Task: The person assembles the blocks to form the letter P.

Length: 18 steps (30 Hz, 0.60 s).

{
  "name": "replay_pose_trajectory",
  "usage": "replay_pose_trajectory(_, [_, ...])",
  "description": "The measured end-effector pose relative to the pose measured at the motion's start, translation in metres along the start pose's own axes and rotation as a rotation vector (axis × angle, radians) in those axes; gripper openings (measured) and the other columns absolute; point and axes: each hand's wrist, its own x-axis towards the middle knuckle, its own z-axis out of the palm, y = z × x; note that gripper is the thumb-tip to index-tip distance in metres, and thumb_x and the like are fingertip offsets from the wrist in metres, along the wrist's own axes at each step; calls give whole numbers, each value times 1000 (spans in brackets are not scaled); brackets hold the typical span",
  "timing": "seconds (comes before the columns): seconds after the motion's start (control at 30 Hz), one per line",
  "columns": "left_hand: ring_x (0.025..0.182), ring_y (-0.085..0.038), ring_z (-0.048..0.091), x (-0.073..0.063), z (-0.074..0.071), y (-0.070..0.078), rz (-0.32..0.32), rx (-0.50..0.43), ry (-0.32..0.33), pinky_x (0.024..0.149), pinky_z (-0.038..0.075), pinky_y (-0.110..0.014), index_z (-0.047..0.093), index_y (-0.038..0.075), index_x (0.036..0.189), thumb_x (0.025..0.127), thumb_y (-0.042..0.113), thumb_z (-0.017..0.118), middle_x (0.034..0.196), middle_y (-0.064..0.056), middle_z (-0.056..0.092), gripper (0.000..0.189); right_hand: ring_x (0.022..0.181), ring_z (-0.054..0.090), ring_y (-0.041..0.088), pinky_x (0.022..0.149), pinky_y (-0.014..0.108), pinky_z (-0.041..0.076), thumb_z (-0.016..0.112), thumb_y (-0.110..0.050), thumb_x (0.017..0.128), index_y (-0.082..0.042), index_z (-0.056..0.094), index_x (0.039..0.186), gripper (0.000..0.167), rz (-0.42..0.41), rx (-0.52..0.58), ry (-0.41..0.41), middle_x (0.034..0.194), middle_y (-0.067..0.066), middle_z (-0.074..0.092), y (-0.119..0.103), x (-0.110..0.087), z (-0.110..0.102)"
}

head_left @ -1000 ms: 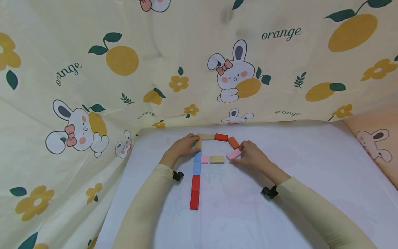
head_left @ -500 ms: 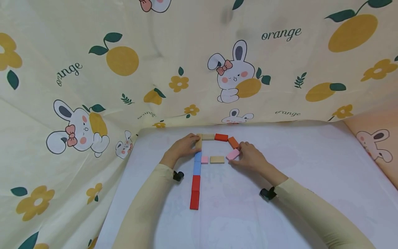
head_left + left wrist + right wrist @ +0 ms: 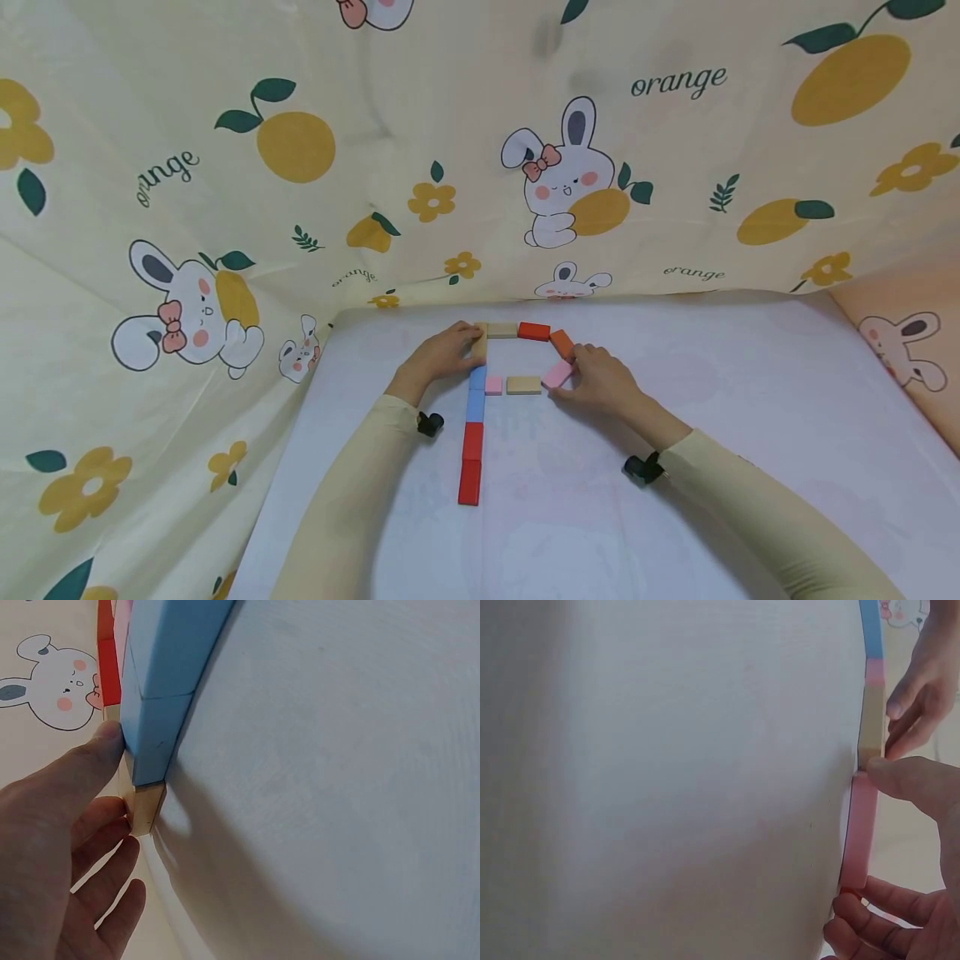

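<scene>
In the head view my left hand holds the upright tan block at the top of a column, its thumb and fingertips at the block's ends in the left wrist view. My right hand pinches a slanted pink block end to end between thumb and fingers. The pink block's lower left corner lies right by a flat tan block. Above it an orange block slants up to a red block, partly covered by the right fingertips. Another tan block continues the top row.
Below the left hand, blue blocks and red blocks carry the column toward the front. A small pink block sits beside the blue ones. The white tabletop meets a printed cloth at the back.
My right hand has shifted left with the pink block, bringing it closer to the flat tan block. The orange block has also edged slightly left. The left hand stays in place.
</scene>
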Motion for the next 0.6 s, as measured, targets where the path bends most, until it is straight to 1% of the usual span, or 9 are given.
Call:
replay_pose_trajectory(0.17, [138, -24, 55, 1, 1, -1, -6, -10, -4, 120, 47, -44, 52, 15, 160, 101, 49, 75, 156, -8, 54, 73, 89, 56, 26, 71, 39, 51, 89, -49, 83, -4, 64, 118, 62, -10, -14, 2, 95, 6, 62, -1, 1, 3])
replay_pose_trajectory(0.3, [141, -25, 54, 0, 1, -1, -3, -7, -7, 120, 46, -45, 52, 14, 161, 101, 50, 74, 158, -8, 53, 73, 90, 56, 26, 71, 40, 52, 88, -50, 83, -5, 63, 119, 63, -9, -11, -8, 97, 6, 64, -2, 1, 2])
replay_pose_trajectory(0.4, [143, -25, 53, 0, 0, -1, 5, -2, -9, 121, 45, -45, 52, 14, 161, 101, 50, 73, 159, -9, 52, 73, 90, 57, 26, 70, 39, 53, 87, -53, 85, -5, 63, 121, 65, 12, 29, -3, 99, 7, 65, -2, 0, -1])
replay_pose_trajectory(0.5, [144, -26, 53, -1, -1, -1, 12, 0, -12, 121, 45, -45, 51, 13, 161, 102, 50, 73, 159, -9, 52, 73, 93, 59, 27, 71, 41, 55, 84, -53, 88, -4, 62, 126, 65, 44, 85, 24, 105, 11, 65, 1, -1, -5])
replay_pose_trajectory(0.6, [143, -26, 53, -1, -2, -1, 13, 2, -17, 121, 45, -45, 51, 14, 161, 102, 50, 73, 160, -9, 51, 73, 102, 61, 31, 79, 47, 60, 81, -51, 92, -1, 60, 135, 69, 78, 111, 42, 114, 16, 65, 5, 0, -9])
